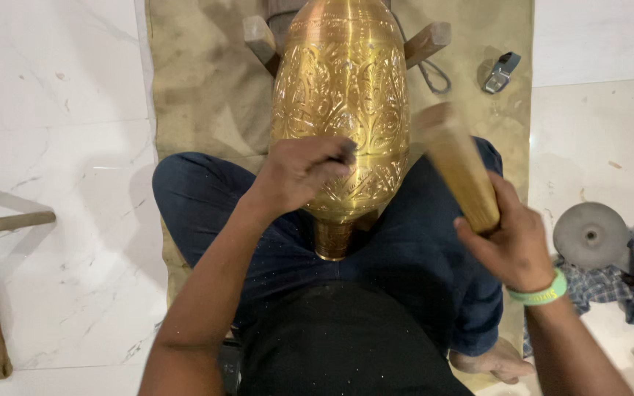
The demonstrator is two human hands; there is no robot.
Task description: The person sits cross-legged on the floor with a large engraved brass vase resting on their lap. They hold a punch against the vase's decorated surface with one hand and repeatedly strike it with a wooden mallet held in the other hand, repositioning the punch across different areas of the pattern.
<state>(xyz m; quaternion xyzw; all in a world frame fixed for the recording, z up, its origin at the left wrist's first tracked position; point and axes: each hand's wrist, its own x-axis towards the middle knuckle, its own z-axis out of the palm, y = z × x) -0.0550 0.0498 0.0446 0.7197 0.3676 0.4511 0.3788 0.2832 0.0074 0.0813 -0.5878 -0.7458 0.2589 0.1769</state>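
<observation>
We see the engraved brass vase (340, 103) lying across our lap, propped on wooden supports (427, 42) so it stays put. Left hand (299, 172) pinches a small tool against its surface. Right hand (511, 238) is fisted around a raised wooden mallet (458, 165).

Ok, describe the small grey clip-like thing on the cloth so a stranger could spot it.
Start at the big engraved brass vase lying on the tan cloth. Look right, past the wooden prop and wire loop: the small grey metal clip lies alone near the cloth's edge.
</observation>
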